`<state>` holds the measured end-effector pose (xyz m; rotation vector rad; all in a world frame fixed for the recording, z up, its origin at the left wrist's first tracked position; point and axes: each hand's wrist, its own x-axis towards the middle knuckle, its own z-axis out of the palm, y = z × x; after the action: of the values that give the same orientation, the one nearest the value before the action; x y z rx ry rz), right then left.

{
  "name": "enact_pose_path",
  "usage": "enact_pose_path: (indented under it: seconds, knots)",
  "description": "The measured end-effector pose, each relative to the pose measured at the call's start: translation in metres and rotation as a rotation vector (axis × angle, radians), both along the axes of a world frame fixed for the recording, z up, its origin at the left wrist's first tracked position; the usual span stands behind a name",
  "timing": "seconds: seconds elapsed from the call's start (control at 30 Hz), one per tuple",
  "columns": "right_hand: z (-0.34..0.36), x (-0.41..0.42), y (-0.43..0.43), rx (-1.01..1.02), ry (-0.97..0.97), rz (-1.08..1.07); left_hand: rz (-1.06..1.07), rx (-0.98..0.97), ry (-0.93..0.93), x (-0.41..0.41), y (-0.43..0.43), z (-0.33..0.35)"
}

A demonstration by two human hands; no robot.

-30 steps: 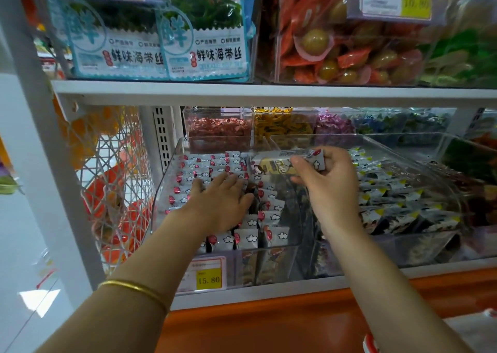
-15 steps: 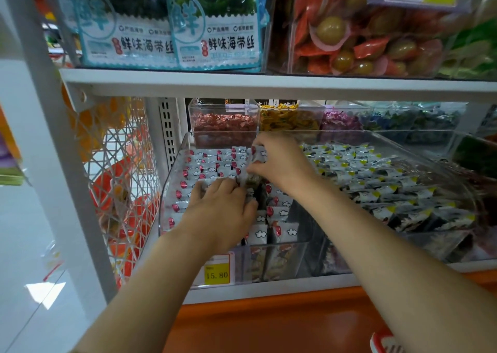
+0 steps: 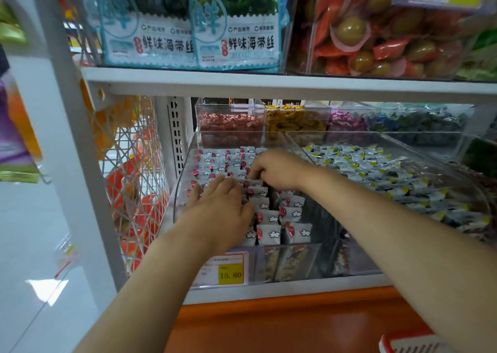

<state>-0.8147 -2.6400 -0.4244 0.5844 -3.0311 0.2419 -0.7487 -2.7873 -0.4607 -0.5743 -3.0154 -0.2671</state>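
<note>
**Both hands down among the white packets at the shelf's left end**

The lower shelf (image 3: 269, 290) carries two clear bins side by side along its front edge. The left bin (image 3: 180, 191) sits at the shelf's left end, against the white upright, and the right bin (image 3: 403, 141) touches it and runs toward the right edge. The upper shelf (image 3: 269, 85) above bears seaweed packs (image 3: 236, 29) over the left bin.

The left hand (image 3: 220, 212) lies palm down in the left bin. Its grip is spread, with the fingers straight and close together, pressing flat on the upright rows. The right hand (image 3: 279, 168) reaches across from the right, farther back in the same bin. Its fingers are curled down into the rows just beyond the left fingertips. Whether this grip pinches a packet cannot be told, since the fingertips are buried.

The white packets (image 3: 269, 234), each with a red mark and a cloud, stand on edge in rows that fill the left bin from front wall to back. A yellow price tag (image 3: 230, 272) reading 15.80 hangs on that bin's front wall.
</note>
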Motion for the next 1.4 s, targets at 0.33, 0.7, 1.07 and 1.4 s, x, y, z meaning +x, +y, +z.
enact_pose_path:
  seconds: [0.33,0.7,1.07,1.4]
  knots:
    - [-0.002,-0.027,-0.007,0.141,0.259,-0.134,0.005,0.068,-0.029,-0.002,-0.002,0.002]
    - [0.002,-0.016,-0.007,-0.09,0.187,-0.116,0.0,0.111,-0.022,-0.001,-0.003,0.002]
    - [0.015,0.006,0.009,-0.378,0.383,-0.145,0.033,0.293,0.092,0.005,-0.001,0.01]
    - [-0.001,0.085,0.033,-1.15,0.374,-0.263,0.079,0.758,0.155,0.01,0.002,0.017]
